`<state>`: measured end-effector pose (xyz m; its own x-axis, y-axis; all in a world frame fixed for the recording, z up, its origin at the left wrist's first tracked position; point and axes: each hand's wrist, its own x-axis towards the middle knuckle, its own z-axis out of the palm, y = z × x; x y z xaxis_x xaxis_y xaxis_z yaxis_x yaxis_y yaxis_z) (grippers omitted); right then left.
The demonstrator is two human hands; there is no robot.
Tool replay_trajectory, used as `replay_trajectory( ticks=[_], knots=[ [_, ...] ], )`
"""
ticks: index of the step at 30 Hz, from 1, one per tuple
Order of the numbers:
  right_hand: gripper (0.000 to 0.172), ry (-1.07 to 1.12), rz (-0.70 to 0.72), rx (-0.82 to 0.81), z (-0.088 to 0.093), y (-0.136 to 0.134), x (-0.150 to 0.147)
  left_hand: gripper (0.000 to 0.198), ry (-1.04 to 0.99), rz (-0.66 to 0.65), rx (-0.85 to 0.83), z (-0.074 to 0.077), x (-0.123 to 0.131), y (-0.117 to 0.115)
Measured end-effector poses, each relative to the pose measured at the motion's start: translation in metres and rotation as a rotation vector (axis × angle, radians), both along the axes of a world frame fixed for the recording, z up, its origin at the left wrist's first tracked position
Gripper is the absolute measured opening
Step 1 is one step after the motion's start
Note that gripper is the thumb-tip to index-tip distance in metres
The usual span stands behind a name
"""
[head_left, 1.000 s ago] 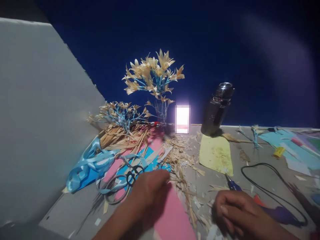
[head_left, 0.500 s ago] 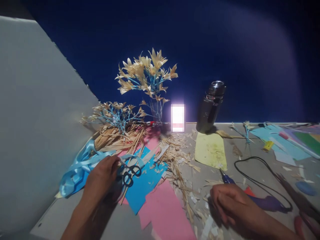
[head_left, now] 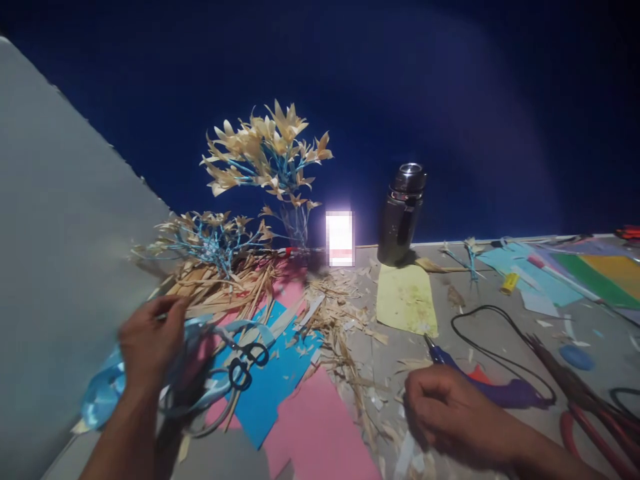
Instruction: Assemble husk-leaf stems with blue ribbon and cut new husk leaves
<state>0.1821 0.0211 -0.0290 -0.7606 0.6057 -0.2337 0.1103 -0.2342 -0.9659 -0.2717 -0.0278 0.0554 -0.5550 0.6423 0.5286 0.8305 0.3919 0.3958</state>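
My left hand (head_left: 147, 340) is over the pile of light blue ribbon (head_left: 103, 393) at the left of the table, fingers curled and pinched on a thin strip I cannot make out. Black-handled scissors (head_left: 243, 363) lie just right of it on blue paper (head_left: 275, 380). My right hand (head_left: 445, 413) rests knuckles-up on the table near the front, fingers curled down, next to a purple glue gun (head_left: 480, 387) with a black cord (head_left: 500, 333). What the right fingers press on is hidden.
Dried straw strips (head_left: 220, 283) and scraps (head_left: 340, 320) cover the middle. A straw flower bouquet (head_left: 265, 157) stands in a glass at the back beside a metal flask (head_left: 400, 213) and a bright screen (head_left: 340, 238). Pink paper (head_left: 320, 433), a yellow sheet (head_left: 405, 300), coloured papers (head_left: 575, 273) and red-handled pliers (head_left: 595, 427) lie around.
My left hand has moved left from the pink paper, past the scissors, onto the ribbon pile, and closed there. My right hand has stayed by the glue gun. The view has swung right.
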Motion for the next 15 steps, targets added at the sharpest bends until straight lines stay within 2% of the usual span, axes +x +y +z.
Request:
replay_trajectory(
  ticks=[1,3,7,9,12,15],
  knots=[
    [0.053,-0.03,0.005,0.012,0.002,0.001,-0.001,0.028,-0.027,0.058,0.009,0.001,-0.002,-0.005],
    [0.051,-0.075,0.014,0.041,0.008,0.002,-0.002,0.027,-0.035,0.027,-0.028,-0.004,0.001,-0.009],
    [0.045,-0.117,0.016,0.082,0.017,0.003,-0.006,0.025,0.185,-0.41,-0.203,-0.03,0.027,0.007],
    [0.041,-0.133,0.019,0.085,0.02,0.003,-0.007,0.021,0.282,-0.493,-0.293,-0.038,0.039,0.02],
    [0.034,-0.135,0.029,0.114,0.021,0.004,-0.007,0.016,0.263,-0.478,-0.298,-0.034,0.034,0.03],
    [0.03,-0.117,0.032,0.156,0.021,0.006,-0.005,0.017,0.21,-0.339,-0.198,-0.023,-0.001,0.019]
  ],
)
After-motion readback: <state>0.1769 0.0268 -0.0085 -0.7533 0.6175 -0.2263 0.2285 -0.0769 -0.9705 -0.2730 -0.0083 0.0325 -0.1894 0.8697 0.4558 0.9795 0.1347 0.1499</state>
